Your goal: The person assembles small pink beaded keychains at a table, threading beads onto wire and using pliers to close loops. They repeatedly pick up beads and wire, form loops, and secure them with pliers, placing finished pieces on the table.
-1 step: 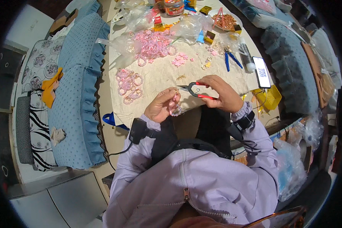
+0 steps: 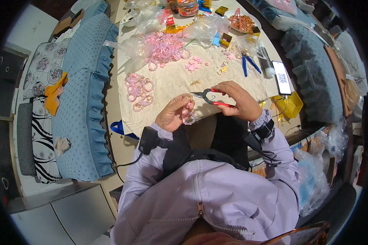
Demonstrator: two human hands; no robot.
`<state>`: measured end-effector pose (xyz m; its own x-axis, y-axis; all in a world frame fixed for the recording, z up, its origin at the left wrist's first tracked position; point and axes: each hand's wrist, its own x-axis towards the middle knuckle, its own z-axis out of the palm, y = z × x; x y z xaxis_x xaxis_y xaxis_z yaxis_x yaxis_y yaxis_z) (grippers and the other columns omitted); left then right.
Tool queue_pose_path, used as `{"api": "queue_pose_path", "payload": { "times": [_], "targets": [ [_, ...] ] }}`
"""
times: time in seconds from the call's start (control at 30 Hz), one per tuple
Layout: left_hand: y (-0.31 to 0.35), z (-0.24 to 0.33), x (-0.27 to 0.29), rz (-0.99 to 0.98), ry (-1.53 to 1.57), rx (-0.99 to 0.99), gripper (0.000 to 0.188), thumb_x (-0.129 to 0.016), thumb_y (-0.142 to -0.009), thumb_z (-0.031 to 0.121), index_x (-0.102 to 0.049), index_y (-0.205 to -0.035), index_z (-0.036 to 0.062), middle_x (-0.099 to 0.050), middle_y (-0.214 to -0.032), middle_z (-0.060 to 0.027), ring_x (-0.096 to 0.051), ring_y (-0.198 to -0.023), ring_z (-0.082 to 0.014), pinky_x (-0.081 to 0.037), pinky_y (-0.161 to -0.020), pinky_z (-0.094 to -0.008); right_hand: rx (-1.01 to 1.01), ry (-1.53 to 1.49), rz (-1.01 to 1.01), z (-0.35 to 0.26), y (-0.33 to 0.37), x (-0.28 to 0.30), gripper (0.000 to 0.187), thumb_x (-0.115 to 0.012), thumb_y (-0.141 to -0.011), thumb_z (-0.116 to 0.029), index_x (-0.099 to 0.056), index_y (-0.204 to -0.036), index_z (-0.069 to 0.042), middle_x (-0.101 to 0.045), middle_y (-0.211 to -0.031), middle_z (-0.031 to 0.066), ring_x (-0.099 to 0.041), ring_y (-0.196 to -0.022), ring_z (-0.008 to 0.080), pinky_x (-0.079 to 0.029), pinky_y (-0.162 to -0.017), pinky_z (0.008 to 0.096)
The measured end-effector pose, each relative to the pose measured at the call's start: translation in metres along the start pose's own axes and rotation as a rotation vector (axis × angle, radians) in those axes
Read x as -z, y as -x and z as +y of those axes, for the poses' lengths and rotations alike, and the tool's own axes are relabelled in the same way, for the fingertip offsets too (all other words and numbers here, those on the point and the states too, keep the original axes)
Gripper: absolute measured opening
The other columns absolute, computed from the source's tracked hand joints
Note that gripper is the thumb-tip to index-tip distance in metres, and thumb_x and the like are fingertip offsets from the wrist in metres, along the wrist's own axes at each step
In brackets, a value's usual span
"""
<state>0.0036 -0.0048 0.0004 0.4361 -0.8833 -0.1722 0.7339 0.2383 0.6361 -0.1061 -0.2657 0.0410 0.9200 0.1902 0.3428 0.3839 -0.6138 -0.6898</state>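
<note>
Between the thumb and fingers of my left hand (image 2: 172, 114) is a pink beaded bracelet (image 2: 189, 116), part of it hanging below the fingertips. My right hand (image 2: 242, 102) is closed around the red handles of a pair of pliers (image 2: 208, 96). Their jaws point left and reach the fingertips of my left hand, at the top of the bracelet. Whether the jaws grip anything is too small to tell. Just beyond them lies a small heap of gold-coloured findings (image 2: 195, 82) on the beige cloth (image 2: 167, 83).
Finished-looking beaded bracelets (image 2: 139, 92) lie to the left, and a large pink bead pile (image 2: 163, 47) farther back. Blue-handled pliers (image 2: 250, 65), a phone (image 2: 281, 77) and a yellow basket (image 2: 292, 105) are on the right. A plate of brown beads (image 2: 242, 23) stands behind.
</note>
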Motion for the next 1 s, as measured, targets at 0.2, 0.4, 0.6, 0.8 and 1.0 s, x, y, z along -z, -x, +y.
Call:
{"api": "queue_pose_path", "payload": {
  "times": [0.2, 0.4, 0.6, 0.8, 1.0],
  "targets": [
    [0.0, -0.001, 0.0, -0.022, 0.062, 0.01, 0.02, -0.067, -0.099, 0.028, -0.061, -0.1, 0.0091, -0.058, -0.084, 0.0013, -0.044, -0.061, -0.0043, -0.038, -0.055, -0.0208, 0.032, -0.001, 0.039, -0.004, 0.003, 0.002, 0.053, -0.075, -0.075, -0.013, -0.061, -0.125, -0.004, -0.063, -0.117, 0.016, -0.062, -0.109, 0.0343, -0.051, -0.095, 0.0392],
    [-0.001, -0.001, 0.001, -0.033, 0.095, 0.04, 0.025, -0.062, -0.102, 0.032, -0.057, -0.1, 0.0078, -0.044, -0.07, 0.0009, -0.041, -0.065, -0.0119, -0.036, -0.052, -0.0264, 0.095, 0.029, 0.039, -0.005, 0.003, 0.003, 0.051, -0.075, -0.075, -0.013, -0.062, -0.124, -0.004, -0.065, -0.113, 0.0155, -0.064, -0.106, 0.0341, -0.053, -0.092, 0.0394],
    [-0.001, -0.002, 0.002, -0.031, 0.098, 0.025, 0.025, -0.063, -0.102, 0.031, -0.059, -0.103, 0.0065, -0.045, -0.073, 0.0, -0.041, -0.066, -0.0114, -0.036, -0.052, -0.0247, 0.031, 0.029, 0.021, -0.007, 0.006, 0.002, 0.05, -0.076, -0.075, -0.014, -0.064, -0.122, -0.004, -0.066, -0.111, 0.0145, -0.065, -0.102, 0.0324, -0.054, -0.088, 0.0381],
    [0.0, 0.0, -0.001, -0.046, 0.103, 0.024, 0.023, -0.064, -0.101, 0.028, -0.059, -0.105, 0.0057, -0.047, -0.076, -0.0006, -0.042, -0.067, -0.0113, -0.037, -0.05, -0.0234, 0.052, 0.064, 0.07, -0.011, 0.006, 0.004, 0.05, -0.076, -0.075, -0.015, -0.064, -0.122, -0.005, -0.066, -0.11, 0.0143, -0.065, -0.102, 0.0325, -0.054, -0.087, 0.0382],
    [0.0, -0.001, -0.006, -0.009, 0.124, 0.021, 0.022, -0.07, -0.096, 0.026, -0.058, -0.099, 0.0078, -0.055, -0.08, -0.0004, -0.043, -0.062, -0.0062, -0.038, -0.051, -0.0208, 0.051, 0.051, 0.049, -0.012, 0.006, 0.006, 0.05, -0.076, -0.073, -0.015, -0.064, -0.121, -0.004, -0.066, -0.11, 0.0145, -0.065, -0.102, 0.0332, -0.054, -0.087, 0.0383]
  ]
}}
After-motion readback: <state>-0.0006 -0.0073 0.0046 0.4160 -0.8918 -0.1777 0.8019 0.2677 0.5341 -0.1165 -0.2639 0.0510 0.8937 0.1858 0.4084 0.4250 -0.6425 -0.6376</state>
